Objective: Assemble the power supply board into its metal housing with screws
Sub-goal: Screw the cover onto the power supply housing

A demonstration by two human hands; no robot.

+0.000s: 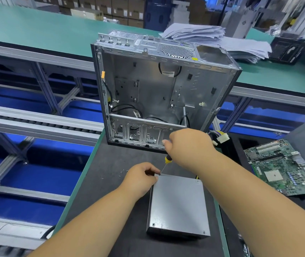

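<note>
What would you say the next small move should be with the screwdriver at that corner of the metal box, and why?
Probably turn the screwdriver to drive the screw home. Its tip sits at the far left corner of the metal box, the right hand grips the handle, and the left hand pinches at the tip, seemingly steadying a screw too small to see.

Head-worn camera looks forward and down, close over the workbench [111, 210].

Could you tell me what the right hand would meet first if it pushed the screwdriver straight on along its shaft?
Most likely the far left corner of the grey metal housing, where the screwdriver tip already sits beside the left hand.
</note>
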